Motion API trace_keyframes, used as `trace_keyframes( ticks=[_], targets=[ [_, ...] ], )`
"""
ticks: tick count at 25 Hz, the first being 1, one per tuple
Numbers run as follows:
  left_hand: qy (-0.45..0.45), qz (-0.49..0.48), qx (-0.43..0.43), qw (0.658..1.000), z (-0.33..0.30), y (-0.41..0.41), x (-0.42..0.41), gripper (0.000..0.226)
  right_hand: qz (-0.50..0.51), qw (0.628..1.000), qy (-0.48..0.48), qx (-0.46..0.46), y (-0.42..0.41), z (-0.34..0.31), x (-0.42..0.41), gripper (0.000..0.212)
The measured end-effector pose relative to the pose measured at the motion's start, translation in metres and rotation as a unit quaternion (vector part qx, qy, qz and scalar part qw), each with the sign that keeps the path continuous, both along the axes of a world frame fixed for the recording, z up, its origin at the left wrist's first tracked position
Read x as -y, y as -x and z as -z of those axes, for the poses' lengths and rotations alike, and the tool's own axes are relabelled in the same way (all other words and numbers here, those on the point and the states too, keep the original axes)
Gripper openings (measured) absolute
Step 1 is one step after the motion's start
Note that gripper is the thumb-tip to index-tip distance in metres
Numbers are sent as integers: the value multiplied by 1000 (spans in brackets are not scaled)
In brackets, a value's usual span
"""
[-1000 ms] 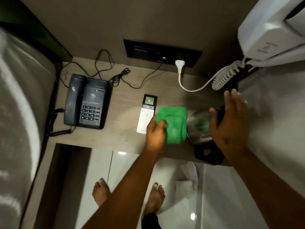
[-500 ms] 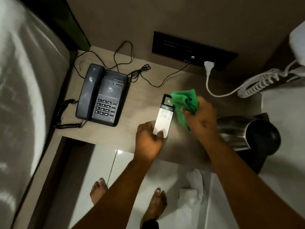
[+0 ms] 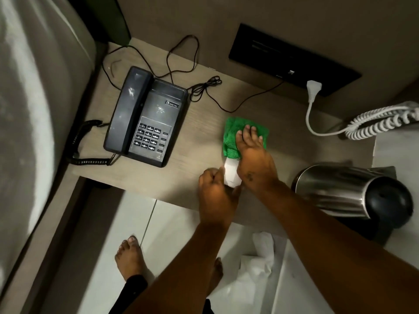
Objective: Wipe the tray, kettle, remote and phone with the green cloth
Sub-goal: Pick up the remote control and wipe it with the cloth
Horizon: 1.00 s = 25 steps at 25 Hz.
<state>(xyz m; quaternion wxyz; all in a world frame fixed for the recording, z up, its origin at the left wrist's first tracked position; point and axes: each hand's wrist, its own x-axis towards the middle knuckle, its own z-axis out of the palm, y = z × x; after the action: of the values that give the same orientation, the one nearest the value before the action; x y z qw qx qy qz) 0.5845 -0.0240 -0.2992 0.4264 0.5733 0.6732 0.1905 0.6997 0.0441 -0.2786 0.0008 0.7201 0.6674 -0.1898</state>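
The white remote [image 3: 231, 176] lies on the wooden desk [image 3: 195, 132], mostly covered. My left hand [image 3: 215, 196] grips its near end. My right hand [image 3: 254, 159] presses the green cloth [image 3: 233, 137] flat onto the remote's far half, fingers spread on the cloth. The dark desk phone [image 3: 145, 116] sits to the left, untouched. The steel kettle [image 3: 344, 189] with a black lid stands to the right of my right arm. I see no tray that I can tell apart.
Black cables [image 3: 204, 87] trail behind the phone to a dark wall socket panel [image 3: 292, 57]. A white plug and coiled cord [image 3: 371, 121] lie at the right. A bed edge [image 3: 34, 109] borders the left. Crumpled white paper [image 3: 256, 268] lies on the floor.
My right hand has laid the bunched cloth flat over the remote's top and screen. My left hand keeps its hold on the remote's near end.
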Motion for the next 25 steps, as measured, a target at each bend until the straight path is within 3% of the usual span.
trace_keyframes(
  ticks=[4,9,13,18,22,25],
  targets=[
    [-18,-19,21,999,-2,-1,-2,40,18,999,11,-36,3,-3,13,66],
    [10,-43,5,999,-6,-10,-2,40,-9,998,64,-6,-2,-14,12,65],
    [28,-45,-17,998,1,-9,-1,50,75,996,53,-9,-11,-28,-32,58],
    [-1,-39,0,999,1,-6,1,38,47,998,-5,-35,7,-44,41,41],
    [5,-38,-37,999,4,-8,1,52,51,998,4,35,-14,-30,-20,36],
    [9,-32,-42,999,2,-6,1,57,94,995,15,32,-19,-27,-39,38]
  ],
)
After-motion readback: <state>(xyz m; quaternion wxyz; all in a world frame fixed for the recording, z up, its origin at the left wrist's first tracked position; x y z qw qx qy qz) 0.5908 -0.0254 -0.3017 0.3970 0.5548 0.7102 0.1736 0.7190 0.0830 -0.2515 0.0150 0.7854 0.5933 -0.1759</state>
